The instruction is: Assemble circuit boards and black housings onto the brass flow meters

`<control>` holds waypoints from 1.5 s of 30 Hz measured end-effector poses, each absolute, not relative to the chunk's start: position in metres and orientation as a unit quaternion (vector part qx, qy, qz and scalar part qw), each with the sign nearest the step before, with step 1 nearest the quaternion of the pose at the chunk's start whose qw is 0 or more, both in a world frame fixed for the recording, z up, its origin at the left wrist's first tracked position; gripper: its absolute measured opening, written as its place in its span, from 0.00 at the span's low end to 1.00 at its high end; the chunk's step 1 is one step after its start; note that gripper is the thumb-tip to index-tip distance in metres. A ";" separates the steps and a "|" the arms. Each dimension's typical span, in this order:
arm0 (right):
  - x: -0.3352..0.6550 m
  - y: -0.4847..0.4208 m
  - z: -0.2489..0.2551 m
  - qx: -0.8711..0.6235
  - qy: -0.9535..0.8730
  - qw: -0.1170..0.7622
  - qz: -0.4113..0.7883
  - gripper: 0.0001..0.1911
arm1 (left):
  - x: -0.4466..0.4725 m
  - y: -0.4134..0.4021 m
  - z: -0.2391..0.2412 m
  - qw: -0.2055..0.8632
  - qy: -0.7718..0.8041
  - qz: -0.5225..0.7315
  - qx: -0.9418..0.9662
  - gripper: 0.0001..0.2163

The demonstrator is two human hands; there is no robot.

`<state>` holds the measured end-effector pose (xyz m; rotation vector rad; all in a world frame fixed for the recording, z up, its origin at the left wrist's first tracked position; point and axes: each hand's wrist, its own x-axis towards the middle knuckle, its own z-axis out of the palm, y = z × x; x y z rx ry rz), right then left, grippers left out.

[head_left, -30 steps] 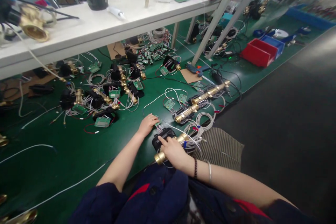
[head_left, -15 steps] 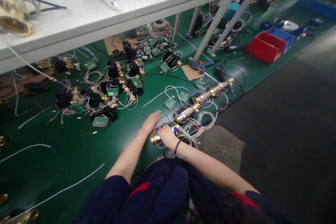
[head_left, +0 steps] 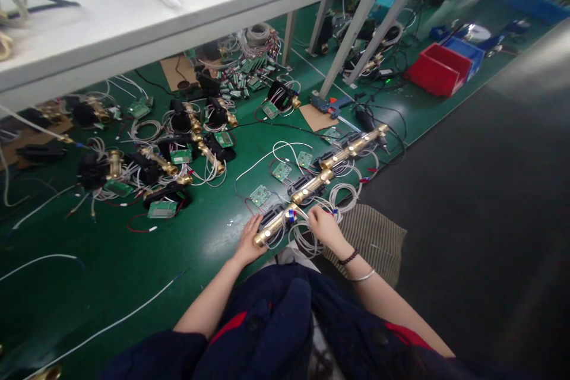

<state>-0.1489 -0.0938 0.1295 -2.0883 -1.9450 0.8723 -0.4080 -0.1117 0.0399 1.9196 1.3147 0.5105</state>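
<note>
A brass pipe body point(head_left: 276, 224) with a dark plastic housing lies slantwise at the table's front edge, a blue-and-white tag around its right part. My left hand point(head_left: 250, 243) is closed about its left end, fingers along the housing. Wired to this unit, a green circuit board point(head_left: 260, 195) lies just behind. My right hand point(head_left: 325, 227) is to the right of the pipe, fingers curled on the grey cables; its fingertips are partly hidden. Loops of grey cable point(head_left: 307, 242) hang below the pipe. Another brass pipe body point(head_left: 312, 186) rests directly behind.
Several brass units with boards and cables crowd the left of the green table point(head_left: 214, 273). A glue gun point(head_left: 327, 104) lies on cardboard at the back. A white shelf point(head_left: 133, 29) runs above. On the right are a red bin point(head_left: 439, 70) and a striped cloth point(head_left: 374, 243).
My right hand has moved off the pipe body to the right, onto the cables. My left hand has shifted from the board to the pipe's left end. The camera view has shifted slightly.
</note>
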 end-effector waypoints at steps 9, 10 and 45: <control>-0.168 -0.113 0.153 -0.633 -0.665 0.177 0.355 0.12 | -0.373 -0.130 0.027 0.324 0.610 0.274 0.669 0.36; -0.168 -0.123 0.154 -0.618 -0.669 0.185 0.370 0.12 | -0.372 -0.130 0.028 0.320 0.613 0.279 0.666 0.36; -0.224 -0.141 0.139 -0.474 -0.846 0.161 0.184 0.07 | -0.379 -0.125 0.028 0.350 0.605 0.254 0.668 0.39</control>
